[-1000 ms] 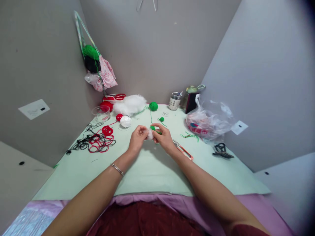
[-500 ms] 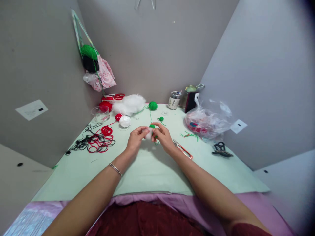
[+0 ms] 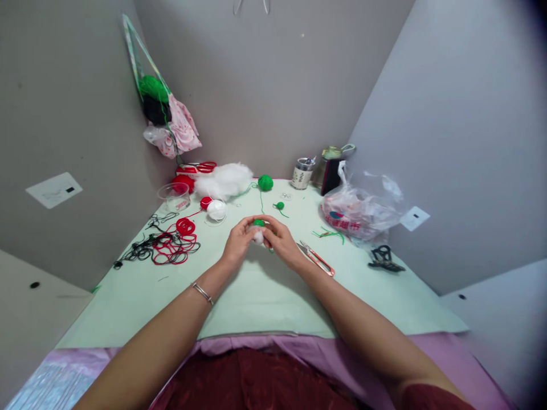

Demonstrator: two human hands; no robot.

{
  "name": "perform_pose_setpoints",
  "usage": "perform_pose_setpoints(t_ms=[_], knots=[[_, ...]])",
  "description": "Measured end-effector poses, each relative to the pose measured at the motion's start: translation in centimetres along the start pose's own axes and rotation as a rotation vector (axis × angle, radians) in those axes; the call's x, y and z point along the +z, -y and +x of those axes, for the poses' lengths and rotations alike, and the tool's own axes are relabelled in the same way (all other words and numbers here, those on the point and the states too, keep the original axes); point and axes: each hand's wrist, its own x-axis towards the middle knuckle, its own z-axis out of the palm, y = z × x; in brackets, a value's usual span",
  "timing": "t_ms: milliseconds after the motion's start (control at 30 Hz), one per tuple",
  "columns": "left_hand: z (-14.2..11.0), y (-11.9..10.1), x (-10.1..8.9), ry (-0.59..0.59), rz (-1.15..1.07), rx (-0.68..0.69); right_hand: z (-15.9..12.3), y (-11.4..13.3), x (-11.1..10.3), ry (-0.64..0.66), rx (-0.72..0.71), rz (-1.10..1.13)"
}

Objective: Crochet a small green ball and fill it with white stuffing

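Note:
Between my two hands is a small green yarn piece point(image 3: 258, 223) with a tuft of white stuffing point(image 3: 258, 236) against its near side. My left hand point(image 3: 238, 242) is closed, its thumb and fingers on the stuffing and the green piece's left side. Curled round from the other side, my right hand point(image 3: 280, 239) grips the green piece, its thumb on the stuffing. Fingers hide much of the green piece. Past the hands lie a green yarn ball point(image 3: 265, 183) and a smaller green ball point(image 3: 279, 205). Orange-handled thread snips point(image 3: 316, 259) rest right of my right hand.
At the left lie tangled red and black cords point(image 3: 171, 245), a white yarn ball point(image 3: 216, 210), a clear cup point(image 3: 174, 196) and a heap of stuffing point(image 3: 224, 181). On the right are a plastic bag point(image 3: 359, 210), a hair claw point(image 3: 384, 261) and a pen tin point(image 3: 302, 174).
My hands have come closer together round the green piece. The white tuft now sits against its near side, with both thumbs on it, and the left fingers reach round the far side.

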Motion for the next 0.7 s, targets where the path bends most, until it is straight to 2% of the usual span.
perform_pose_setpoints(t_ms=[367, 567, 700], knots=[[0.2, 1.5, -0.1, -0.069, 0.071, -0.068, -0.5, -0.3, 1.1, -0.017, -0.059, -0.2], [0.4, 1.1, -0.2, -0.099, 0.074, -0.083, -0.3, -0.1, 1.3, -0.015, -0.052, -0.135], [0.1, 0.2, -0.2, -0.077, 0.063, -0.1, 0.2, -0.5, 0.9, -0.053, -0.029, -0.094]])
